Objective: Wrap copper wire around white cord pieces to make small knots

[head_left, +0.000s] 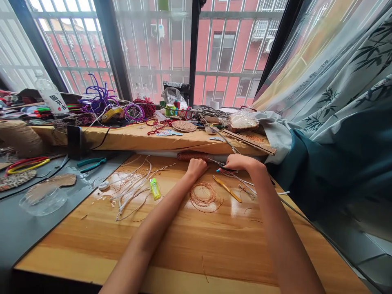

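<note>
My left hand [197,166] is closed, with its fingers curled at the back of the wooden table. Right behind it lies a reddish-brown thread spool [191,156]; what sits inside the fingers is hidden. My right hand [238,162] is closed around dark-handled scissors [225,167], their thin metal tip pointing left toward the spool and my left hand. Between my forearms rests a loose coil of copper-brown thread [202,196]. A yellow pointed tool [227,189] lies to the right of the coil, and a yellow-green lighter [154,188] stands out left of my left forearm.
White cords [137,183] and thread scraps spread across the table's left part. Teal-handled pliers [92,164] and a clear plastic dish [43,201] lie on the grey surface at left. A cluttered ledge [147,139] runs behind, under barred windows. A dark curtain [318,163] hangs at right.
</note>
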Available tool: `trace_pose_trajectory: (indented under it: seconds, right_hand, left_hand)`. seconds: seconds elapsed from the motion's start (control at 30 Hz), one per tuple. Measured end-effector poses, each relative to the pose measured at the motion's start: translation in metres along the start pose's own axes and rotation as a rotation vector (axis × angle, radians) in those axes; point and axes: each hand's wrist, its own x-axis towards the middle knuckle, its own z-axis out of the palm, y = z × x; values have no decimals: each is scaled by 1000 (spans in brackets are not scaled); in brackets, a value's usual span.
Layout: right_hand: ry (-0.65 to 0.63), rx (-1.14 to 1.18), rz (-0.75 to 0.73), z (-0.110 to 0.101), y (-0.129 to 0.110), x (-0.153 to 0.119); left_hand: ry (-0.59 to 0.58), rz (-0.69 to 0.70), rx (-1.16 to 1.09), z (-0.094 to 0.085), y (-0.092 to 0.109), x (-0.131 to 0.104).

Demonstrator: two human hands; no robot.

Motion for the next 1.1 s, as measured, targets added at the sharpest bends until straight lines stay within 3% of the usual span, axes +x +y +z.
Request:
trace_pose_trajectory:
  seconds: [0.23,0.6,0.87,1.1]
  right_hand:
    - [-14,-29,0,-3,-5,-2]
    - [-52,-64,-19,-4,-9,2]
    - [-60,-48,3,-2,-7,9]
    - [-96,-38,-18,1,-6,11]
  left_hand:
    - [-42,11,71,13,-2,4]
    - [143,46,127,9,-5,4]
    - [197,158,114,8,-7,5]
    - [205,102,3,9,-10,5]
